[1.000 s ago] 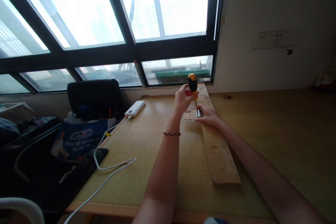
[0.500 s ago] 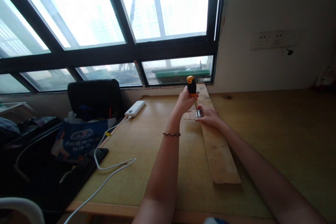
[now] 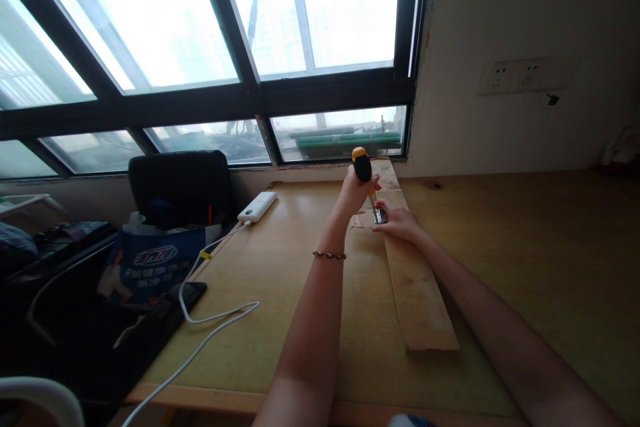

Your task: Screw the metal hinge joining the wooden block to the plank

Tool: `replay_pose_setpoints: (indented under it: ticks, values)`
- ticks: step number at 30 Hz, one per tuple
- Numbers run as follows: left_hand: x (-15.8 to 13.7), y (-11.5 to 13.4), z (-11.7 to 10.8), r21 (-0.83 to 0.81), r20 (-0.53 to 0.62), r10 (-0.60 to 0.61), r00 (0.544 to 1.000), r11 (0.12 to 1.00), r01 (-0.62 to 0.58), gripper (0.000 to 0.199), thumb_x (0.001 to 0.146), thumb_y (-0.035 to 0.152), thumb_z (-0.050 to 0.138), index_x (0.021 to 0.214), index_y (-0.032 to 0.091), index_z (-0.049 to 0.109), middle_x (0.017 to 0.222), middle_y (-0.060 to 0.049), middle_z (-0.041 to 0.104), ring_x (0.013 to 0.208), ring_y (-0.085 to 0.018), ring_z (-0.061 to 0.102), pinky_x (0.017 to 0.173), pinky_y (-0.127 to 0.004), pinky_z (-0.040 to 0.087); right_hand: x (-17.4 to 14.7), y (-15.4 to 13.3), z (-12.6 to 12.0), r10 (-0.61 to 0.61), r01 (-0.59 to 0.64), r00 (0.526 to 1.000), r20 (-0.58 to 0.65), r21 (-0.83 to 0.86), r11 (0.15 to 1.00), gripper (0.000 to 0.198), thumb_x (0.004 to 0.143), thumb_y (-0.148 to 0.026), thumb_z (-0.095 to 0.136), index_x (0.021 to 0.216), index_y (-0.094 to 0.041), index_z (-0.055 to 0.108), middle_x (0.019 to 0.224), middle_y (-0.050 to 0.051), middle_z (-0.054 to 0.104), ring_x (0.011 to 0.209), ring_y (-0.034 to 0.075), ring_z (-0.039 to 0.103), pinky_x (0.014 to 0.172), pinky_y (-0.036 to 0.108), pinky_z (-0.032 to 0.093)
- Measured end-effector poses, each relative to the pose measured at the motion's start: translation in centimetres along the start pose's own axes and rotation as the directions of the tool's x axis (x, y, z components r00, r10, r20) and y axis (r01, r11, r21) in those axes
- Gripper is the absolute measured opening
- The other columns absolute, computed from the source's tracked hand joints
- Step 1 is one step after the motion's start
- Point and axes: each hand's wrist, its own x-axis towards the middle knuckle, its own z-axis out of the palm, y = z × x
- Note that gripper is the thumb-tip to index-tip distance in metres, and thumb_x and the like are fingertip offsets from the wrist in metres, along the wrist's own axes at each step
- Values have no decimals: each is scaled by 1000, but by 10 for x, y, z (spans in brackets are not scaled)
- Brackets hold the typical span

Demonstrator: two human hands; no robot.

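My left hand [image 3: 356, 190] is wrapped round the black-and-yellow handle of a screwdriver [image 3: 362, 165], which leans with its top to the left. The shaft runs down to a small shiny metal piece [image 3: 381, 215] lying over the wooden plank [image 3: 417, 293]. My right hand [image 3: 397, 221] pinches that metal piece from the right, its fingers resting by the plank. The exact kind of metal piece is too small to make out, and the screwdriver's tip is hard to see. A thin flat wooden scrap [image 3: 361, 219] sticks out left of the plank.
The plank lies lengthwise on a yellowish table [image 3: 280, 260] below the window. A white power bank [image 3: 258, 207] with a white cable [image 3: 220, 317] rests at the table's left edge. Beyond that edge stand a black chair [image 3: 180, 177] and a blue bag [image 3: 150, 267].
The screwdriver handle has tilted slightly to the left and my left hand has turned with it, its fingers looser. My right hand and the metal piece have stayed in place.
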Motion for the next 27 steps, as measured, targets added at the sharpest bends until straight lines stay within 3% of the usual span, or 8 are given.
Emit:
replay_pose_setpoints:
  ticks: [6, 16, 21, 24, 27]
  values:
    - [4, -4, -5, 147, -105, 29, 994, 989, -13, 28, 62, 23, 68, 70, 17, 42, 64, 5, 44, 63, -9, 50, 60, -23, 42, -1, -2, -1, 4, -4, 1000, 2, 4, 1000, 63, 58, -47, 73, 113, -28, 49, 108, 0, 65, 95, 23, 61, 74, 31, 44]
    - [-1, 3, -12, 266, 1, 56, 998, 962, -54, 29, 63, 31, 69, 66, 17, 44, 61, 4, 43, 60, -10, 44, 56, -24, 38, 0, -3, -2, 18, -18, 1000, 14, -3, 1000, 62, 58, -47, 73, 112, -28, 50, 107, 0, 64, 94, 23, 61, 72, 29, 44]
    - [1, 2, -16, 349, -19, 69, 997, 935, -58, 30, 59, 29, 72, 69, 17, 47, 64, 3, 49, 63, -12, 49, 61, -26, 41, 0, -2, -2, 18, -18, 1000, 16, 4, 1000, 61, 58, -47, 73, 112, -28, 50, 107, -1, 64, 93, 22, 61, 72, 29, 44]
    - [1, 2, -19, 304, -59, 40, 997, 952, -20, 36, 54, 26, 75, 76, 16, 48, 71, 1, 56, 68, -14, 55, 65, -28, 45, -1, -2, -2, 13, -13, 1000, 14, 8, 1000, 61, 58, -47, 73, 111, -28, 50, 107, 0, 65, 93, 22, 61, 71, 29, 43]
    - [-1, 4, -19, 136, -10, -17, 1000, 991, 18, 42, 55, 23, 74, 85, 17, 45, 79, -3, 62, 75, -16, 61, 70, -31, 48, -1, -3, -2, 23, -23, 1000, 16, 1, 1000, 61, 58, -48, 73, 111, -28, 51, 106, 0, 65, 92, 23, 61, 71, 29, 43]
